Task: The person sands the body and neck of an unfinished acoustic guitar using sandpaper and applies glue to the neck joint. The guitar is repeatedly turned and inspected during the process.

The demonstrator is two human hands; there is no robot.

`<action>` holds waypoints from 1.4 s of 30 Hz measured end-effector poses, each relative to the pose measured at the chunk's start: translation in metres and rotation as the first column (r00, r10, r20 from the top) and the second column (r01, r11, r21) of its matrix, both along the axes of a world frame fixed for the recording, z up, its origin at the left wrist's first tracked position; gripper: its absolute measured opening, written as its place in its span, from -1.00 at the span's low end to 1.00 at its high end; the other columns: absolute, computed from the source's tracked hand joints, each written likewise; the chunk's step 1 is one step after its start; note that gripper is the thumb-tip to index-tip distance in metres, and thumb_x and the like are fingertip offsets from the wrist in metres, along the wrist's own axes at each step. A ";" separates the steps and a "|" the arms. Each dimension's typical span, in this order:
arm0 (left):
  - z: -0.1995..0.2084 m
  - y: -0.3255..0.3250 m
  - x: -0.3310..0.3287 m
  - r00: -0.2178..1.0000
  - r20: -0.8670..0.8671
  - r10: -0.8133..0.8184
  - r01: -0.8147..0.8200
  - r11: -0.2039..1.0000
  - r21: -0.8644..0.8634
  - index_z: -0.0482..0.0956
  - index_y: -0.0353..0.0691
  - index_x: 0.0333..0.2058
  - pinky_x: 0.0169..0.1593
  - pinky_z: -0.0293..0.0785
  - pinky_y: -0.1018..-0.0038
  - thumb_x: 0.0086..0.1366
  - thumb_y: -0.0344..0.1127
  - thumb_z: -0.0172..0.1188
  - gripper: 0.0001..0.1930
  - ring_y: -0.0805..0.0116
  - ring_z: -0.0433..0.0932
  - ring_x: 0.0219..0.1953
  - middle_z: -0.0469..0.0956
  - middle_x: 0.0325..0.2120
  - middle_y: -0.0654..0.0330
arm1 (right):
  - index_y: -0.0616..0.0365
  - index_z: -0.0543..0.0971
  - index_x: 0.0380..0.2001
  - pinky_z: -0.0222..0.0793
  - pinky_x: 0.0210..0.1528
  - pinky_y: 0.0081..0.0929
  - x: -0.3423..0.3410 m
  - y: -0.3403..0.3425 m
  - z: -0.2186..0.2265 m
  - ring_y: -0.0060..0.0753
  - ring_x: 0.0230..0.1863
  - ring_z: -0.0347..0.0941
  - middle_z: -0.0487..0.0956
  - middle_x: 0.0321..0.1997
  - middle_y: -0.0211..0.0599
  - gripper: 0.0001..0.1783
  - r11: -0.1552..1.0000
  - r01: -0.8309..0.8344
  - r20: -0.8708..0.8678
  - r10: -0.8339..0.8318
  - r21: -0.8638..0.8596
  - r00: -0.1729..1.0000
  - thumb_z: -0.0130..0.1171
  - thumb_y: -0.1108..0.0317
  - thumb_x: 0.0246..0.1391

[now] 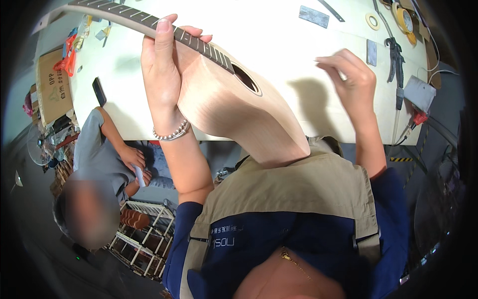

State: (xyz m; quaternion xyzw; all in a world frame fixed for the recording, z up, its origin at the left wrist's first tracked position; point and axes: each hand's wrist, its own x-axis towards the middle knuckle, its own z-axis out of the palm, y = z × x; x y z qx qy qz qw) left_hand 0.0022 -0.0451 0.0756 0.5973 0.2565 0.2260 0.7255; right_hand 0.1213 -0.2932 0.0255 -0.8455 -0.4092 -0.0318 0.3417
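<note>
An unfinished acoustic guitar (pixel 219 107) of pale bare wood leans across me, its lower end against my apron. My left hand (pixel 164 65) is wrapped around its neck near the body, thumb over the dark fretboard (pixel 142 18) with its metal frets. No strings show on it. Part of the round soundhole (pixel 246 79) is visible. To the right of the guitar, my right hand (pixel 351 74) hovers over the white table, apart from the wood. Its fingers are bent and drawn together in a pinch. Whatever sits between those fingertips, if anything, is too small to tell.
On the white table (pixel 239 30) lie flat grey plates (pixel 313 16), tape rolls (pixel 372 21), a dark cable bundle (pixel 395 60) and a phone (pixel 99 91). A white box (pixel 419 93) stands at the right edge. Another person (pixel 99 154) sits at left, beside a white rack (pixel 144 234).
</note>
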 end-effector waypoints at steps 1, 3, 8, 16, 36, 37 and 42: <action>0.003 0.001 0.001 1.000 -0.008 0.011 -0.011 1.000 0.008 0.19 -0.47 0.00 -0.22 0.53 0.38 0.37 -0.08 -0.11 -0.51 0.18 0.57 -0.33 0.51 -0.41 -0.03 | 0.07 0.63 -0.44 0.38 -0.43 -0.52 0.007 -0.017 -0.008 -0.37 -0.44 0.48 0.56 -0.47 -0.46 -0.90 0.987 0.098 -0.113 -0.112 -0.128 0.987 0.20 0.40 -0.11; 0.007 0.001 0.001 0.996 0.075 0.040 -0.040 0.999 -0.011 0.19 -0.47 -0.01 -0.21 0.54 0.36 0.38 -0.07 -0.15 -0.52 0.16 0.57 -0.33 0.51 -0.41 -0.04 | 0.08 0.61 -0.30 0.40 -0.24 -0.44 0.018 -0.050 -0.036 -0.24 -0.24 0.47 0.57 -0.29 -0.33 -0.81 0.938 0.195 -0.059 -0.221 -0.288 0.974 0.18 0.32 -0.03; -0.005 -0.007 0.004 0.904 0.405 0.136 -0.082 0.986 -0.148 0.21 -0.32 -0.01 -0.10 0.51 0.19 0.37 0.04 -0.26 -0.51 0.02 0.55 -0.24 0.50 -0.39 -0.05 | 0.20 0.40 0.06 0.18 0.17 -0.36 -0.014 -0.085 -0.066 -0.23 0.16 0.29 0.42 0.07 -0.12 -0.37 0.929 0.371 -0.917 -0.133 0.018 0.377 -0.17 -0.13 0.20; -0.005 -0.020 -0.030 0.967 0.253 0.032 -0.010 0.996 -0.086 0.15 -0.31 0.13 0.16 0.25 0.20 0.40 -0.11 -0.39 -0.53 0.07 0.30 0.14 0.31 0.05 -0.19 | 0.30 0.19 0.16 0.20 0.18 -0.37 -0.046 -0.106 -0.036 -0.33 0.14 0.28 0.35 0.12 -0.13 -0.26 0.662 0.612 -0.896 0.244 0.433 0.370 -0.11 -0.10 0.12; 0.000 -0.044 -0.071 0.908 0.418 0.035 0.026 0.990 -0.139 0.33 -0.36 -0.03 -0.02 0.51 0.30 0.21 -0.19 0.16 -0.55 0.17 0.48 -0.02 0.44 -0.07 -0.15 | 0.25 0.34 0.01 0.36 -0.01 -0.42 -0.042 -0.146 -0.052 -0.38 -0.06 0.41 0.46 -0.09 -0.26 -0.28 0.877 0.305 -0.821 0.156 0.371 0.549 0.42 0.46 -0.30; 0.003 -0.046 -0.070 0.902 0.431 0.024 0.027 0.993 -0.111 0.34 -0.36 -0.03 -0.02 0.51 0.31 0.22 -0.20 0.15 -0.56 0.17 0.48 -0.02 0.45 -0.08 -0.15 | 0.24 0.39 -0.06 0.41 -0.08 -0.46 -0.043 -0.146 -0.054 -0.42 -0.13 0.45 0.49 -0.17 -0.30 -0.39 0.886 0.327 -0.837 0.114 0.330 0.534 0.36 0.58 -0.28; 0.026 -0.054 -0.067 0.915 0.403 0.037 -0.049 0.999 0.019 0.34 -0.39 -0.05 -0.05 0.51 0.39 0.26 -0.23 0.11 -0.61 0.20 0.51 -0.05 0.51 -0.16 -0.13 | 0.31 0.34 -0.02 0.39 -0.09 -0.46 -0.049 -0.131 -0.048 -0.41 -0.12 0.44 0.47 -0.13 -0.25 -0.30 0.831 0.324 -0.789 0.203 0.452 0.581 0.41 0.32 -0.26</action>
